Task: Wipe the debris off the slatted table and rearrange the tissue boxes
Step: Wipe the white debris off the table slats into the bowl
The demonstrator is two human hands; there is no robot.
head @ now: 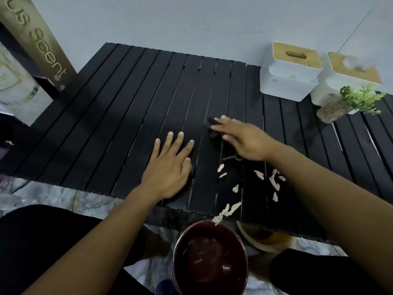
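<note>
Wiping step in hand. Left hand [168, 169] lies flat, fingers spread, near the slatted table [110, 116] front edge. Right hand [240, 137] is blurred, apparently gripping a dark cloth [212, 122]. Pale debris [274, 182] lies by the front edge above a dark bowl [209, 258]. Tissue boxes [289, 71] stand together at the far right corner. Next move, by judgement: sweep the debris forward into the bowl.

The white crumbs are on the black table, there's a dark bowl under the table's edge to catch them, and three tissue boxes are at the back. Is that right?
Almost. The head view shows two tissue boxes, not three: one tissue box and a second tissue box beside it at the back right. The rest holds: white crumbs lie on the black table, and the dark bowl sits below its near edge.
</note>
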